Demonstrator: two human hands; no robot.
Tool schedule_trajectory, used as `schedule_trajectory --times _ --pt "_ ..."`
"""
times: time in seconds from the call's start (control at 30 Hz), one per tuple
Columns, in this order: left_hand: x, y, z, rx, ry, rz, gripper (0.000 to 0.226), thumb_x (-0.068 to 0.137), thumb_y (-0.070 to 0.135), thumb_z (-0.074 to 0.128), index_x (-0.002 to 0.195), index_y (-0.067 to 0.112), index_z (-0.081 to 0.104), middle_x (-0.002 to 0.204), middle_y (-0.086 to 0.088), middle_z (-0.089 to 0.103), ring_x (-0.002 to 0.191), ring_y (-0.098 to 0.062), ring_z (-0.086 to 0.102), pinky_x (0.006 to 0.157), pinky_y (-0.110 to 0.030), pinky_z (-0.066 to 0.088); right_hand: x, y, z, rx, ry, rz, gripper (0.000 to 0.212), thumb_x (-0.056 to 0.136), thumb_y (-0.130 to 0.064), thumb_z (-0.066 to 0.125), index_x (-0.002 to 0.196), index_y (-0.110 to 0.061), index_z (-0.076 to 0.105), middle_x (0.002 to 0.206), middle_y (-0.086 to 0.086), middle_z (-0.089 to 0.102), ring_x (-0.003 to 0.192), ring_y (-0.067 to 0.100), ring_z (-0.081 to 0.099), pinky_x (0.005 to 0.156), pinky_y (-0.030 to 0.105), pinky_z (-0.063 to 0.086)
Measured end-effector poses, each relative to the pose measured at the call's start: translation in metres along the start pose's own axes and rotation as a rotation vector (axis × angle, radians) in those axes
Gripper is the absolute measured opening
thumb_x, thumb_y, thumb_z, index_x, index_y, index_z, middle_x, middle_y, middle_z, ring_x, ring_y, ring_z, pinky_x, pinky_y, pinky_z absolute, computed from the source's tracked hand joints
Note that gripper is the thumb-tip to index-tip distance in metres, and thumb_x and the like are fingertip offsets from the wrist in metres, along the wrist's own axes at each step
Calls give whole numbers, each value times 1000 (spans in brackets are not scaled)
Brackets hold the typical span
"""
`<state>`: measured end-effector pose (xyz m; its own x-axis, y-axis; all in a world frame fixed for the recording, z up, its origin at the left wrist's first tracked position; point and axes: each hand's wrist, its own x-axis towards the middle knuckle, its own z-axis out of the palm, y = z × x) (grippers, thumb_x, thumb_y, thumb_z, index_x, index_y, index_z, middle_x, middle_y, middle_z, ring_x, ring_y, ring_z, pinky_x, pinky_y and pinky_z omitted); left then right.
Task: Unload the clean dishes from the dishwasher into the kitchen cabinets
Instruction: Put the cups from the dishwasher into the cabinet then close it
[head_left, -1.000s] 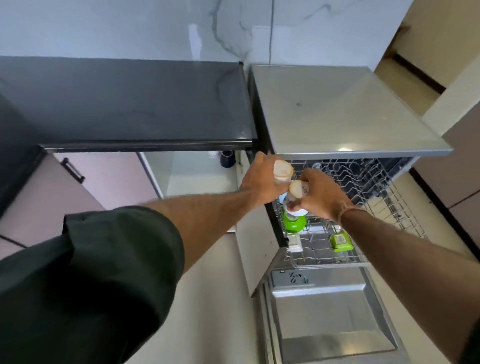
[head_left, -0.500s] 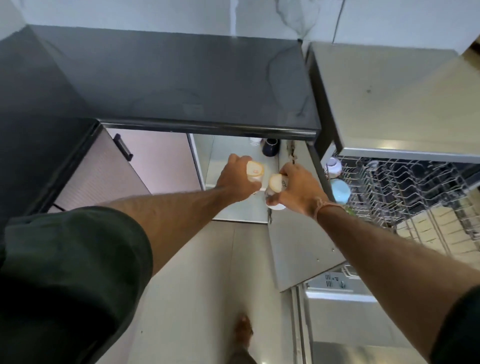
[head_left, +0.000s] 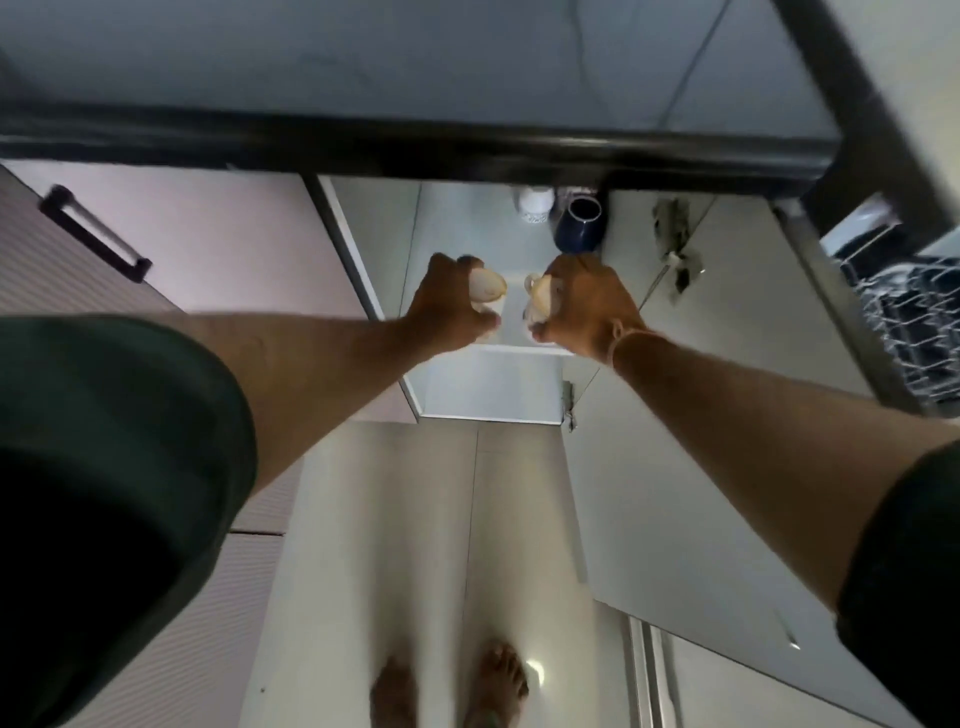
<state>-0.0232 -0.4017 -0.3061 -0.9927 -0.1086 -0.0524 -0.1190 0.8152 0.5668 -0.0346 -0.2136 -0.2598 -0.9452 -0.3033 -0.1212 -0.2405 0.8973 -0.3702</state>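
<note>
My left hand (head_left: 451, 306) grips a small white cup with a cream-coloured inside (head_left: 487, 287). My right hand (head_left: 587, 306) grips a second cup of the same kind (head_left: 539, 297). Both cups are held side by side in front of the open lower cabinet (head_left: 467, 228), above its white shelf. At the back of the cabinet stand a dark blue mug (head_left: 581, 222) and a white cup (head_left: 534, 203). The dishwasher rack (head_left: 904, 332) shows at the far right edge.
A black countertop edge (head_left: 415, 140) runs across above the cabinet opening. The cabinet's door (head_left: 701, 415) swings open to the right. A closed pink door with a black handle (head_left: 93, 234) is on the left. My bare feet (head_left: 467, 686) stand on the pale floor.
Both hands carried the cups from the dishwasher rack leftward to the open cabinet. The view has swung left and down, so the dishwasher is now at the right edge.
</note>
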Motion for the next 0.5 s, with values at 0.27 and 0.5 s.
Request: schedule_trajectory --times 0.27,0.5 --pt "81 -44 49 -92 38 -48 75 65 36 83 133 29 52 124 -9 58 111 -24 60 91 -27 50 97 28 62 -196 -41 -37 59 71 -27 78 120 -9 51 118 17 58 106 38 59 88 40 51" --pt "133 -55 61 -110 25 -2 79 74 24 77 145 28 42 133 -11 51 119 -27 53 90 -20 42 159 41 66 -342 -7 -46 59 71 -29 77 121 -8 54 125 19 56 116 39 54 95 43 47"
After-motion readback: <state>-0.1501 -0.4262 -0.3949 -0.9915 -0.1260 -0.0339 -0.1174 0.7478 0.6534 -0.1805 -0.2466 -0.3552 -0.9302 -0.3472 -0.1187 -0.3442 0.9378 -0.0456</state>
